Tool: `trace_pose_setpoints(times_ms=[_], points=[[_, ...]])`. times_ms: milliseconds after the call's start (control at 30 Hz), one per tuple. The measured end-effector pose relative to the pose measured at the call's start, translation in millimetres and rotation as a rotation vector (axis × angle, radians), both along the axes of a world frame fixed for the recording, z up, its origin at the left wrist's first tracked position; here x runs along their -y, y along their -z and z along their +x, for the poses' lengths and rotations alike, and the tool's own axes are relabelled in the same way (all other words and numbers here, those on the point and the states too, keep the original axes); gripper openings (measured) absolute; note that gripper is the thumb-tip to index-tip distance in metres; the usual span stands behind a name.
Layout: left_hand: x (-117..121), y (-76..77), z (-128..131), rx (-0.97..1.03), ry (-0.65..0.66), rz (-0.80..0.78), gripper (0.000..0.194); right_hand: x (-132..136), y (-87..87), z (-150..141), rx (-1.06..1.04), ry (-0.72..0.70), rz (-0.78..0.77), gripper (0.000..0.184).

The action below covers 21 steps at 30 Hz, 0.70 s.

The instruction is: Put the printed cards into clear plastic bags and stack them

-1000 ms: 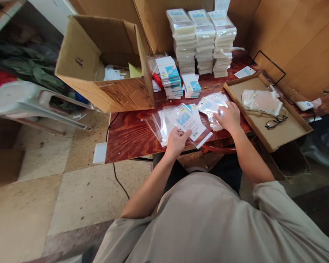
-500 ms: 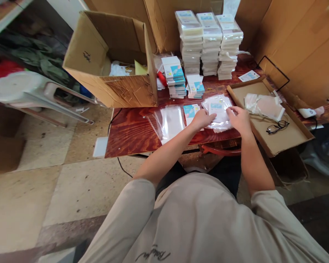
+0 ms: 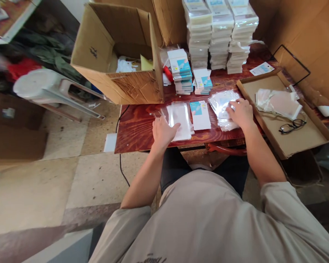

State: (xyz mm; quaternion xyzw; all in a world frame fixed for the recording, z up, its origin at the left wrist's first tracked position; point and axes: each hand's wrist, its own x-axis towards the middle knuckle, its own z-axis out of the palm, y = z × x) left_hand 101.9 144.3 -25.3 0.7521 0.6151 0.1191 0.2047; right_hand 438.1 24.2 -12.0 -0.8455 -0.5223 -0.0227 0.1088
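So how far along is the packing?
The three tall stacks of bagged cards look done, and the pile under the right hand looks filled too. The left hand is at the clear sleeves, with no card visible in it. Remaining, probably: the loose cards between the hands and the two card stacks behind them.

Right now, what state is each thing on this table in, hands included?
Box: open on top
Tray: open
Glasses: lying in the tray
Near cards: flat
Clear bags: flat
Packets: loosely piled
Left hand: open, at clear bags
Right hand: open, on packets
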Motion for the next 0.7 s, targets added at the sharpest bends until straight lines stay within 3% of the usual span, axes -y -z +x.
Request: trace_pose_setpoints(times_ms=[67,133,200,267,367,467,633,700], points=[[-12.1,2.8,-0.1,-0.007,-0.013,-0.087,0.061,-0.2,-4.0,-16.7,0.041,-0.097,0.052,0.037],[-22.5,5.0,0.8,0.011,-0.025,-0.132,0.055,-0.1,-6.0,-45.0,0.045,-0.316,0.074,0.038],[-30.1,6.2,0.3,0.028,-0.032,-0.142,0.039,-2.2,-5.9,-76.4,0.025,-0.581,-0.005,0.037],[-34.2,5.7,-2.4,0.025,-0.033,-0.127,0.025,-7.6,-4.9,-100.3,0.027,-0.714,-0.117,0.031],[-34.4,2.2,-9.6,0.005,-0.011,-0.068,0.024,-17.3,-4.9,-112.9,0.06,-0.745,-0.252,0.017],[-30.2,-1.2,-16.1,0.068,0.044,0.017,0.03,-20.8,-9.2,-108.7,0.059,-0.774,-0.307,0.019],[-24.6,4.2,-12.0,0.539,-0.031,-0.055,0.02,-9.3,-18.2,-110.3,0.121,-0.749,-0.338,0.029],[-23.5,7.8,-7.5,0.643,-0.072,-0.094,0.025,-3.3,-18.4,-114.6,0.145,-0.731,-0.337,0.031]])
